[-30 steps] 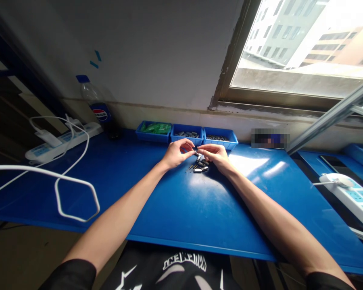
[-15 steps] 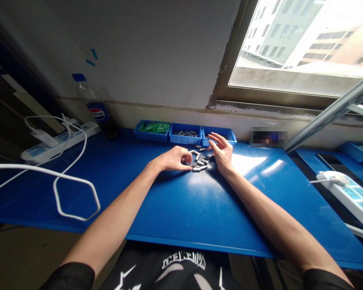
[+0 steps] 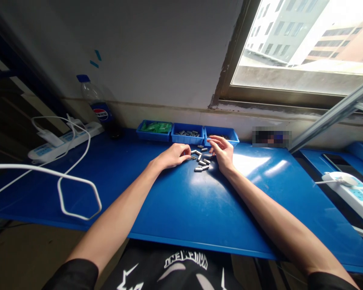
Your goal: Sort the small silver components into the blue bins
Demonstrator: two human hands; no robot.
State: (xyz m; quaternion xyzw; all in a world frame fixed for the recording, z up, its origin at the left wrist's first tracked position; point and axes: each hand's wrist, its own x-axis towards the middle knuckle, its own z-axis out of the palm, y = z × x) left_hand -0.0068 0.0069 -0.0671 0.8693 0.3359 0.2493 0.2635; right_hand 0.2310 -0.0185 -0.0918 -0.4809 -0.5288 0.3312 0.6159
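Several small metal cylinders (image 3: 198, 169) lie loosely on the blue table between my two hands. My left hand (image 3: 176, 155) is at their left, its fingertips pinched on a small dark piece (image 3: 192, 158) just above the table. At their right, my right hand (image 3: 223, 154) is raised in front of the right blue bin, fingers curved and spread from the thumb, with nothing seen in them. Behind the hands stand three blue bins: the left one holds a green bag (image 3: 156, 127), the middle one (image 3: 188, 141) holds metal cylinders, and the right one (image 3: 236, 142) holds small pieces.
A cola bottle (image 3: 101, 110) stands at the back left beside a white power strip (image 3: 66, 141). A white cable (image 3: 78, 171) loops over the table's left part. At the right are a metal bar (image 3: 329, 117) and another power strip (image 3: 351, 189).
The left hand has drawn slightly back from the cylinders, with the small dark piece at its fingertips. The right hand has barely moved. The whole view has shifted slightly.
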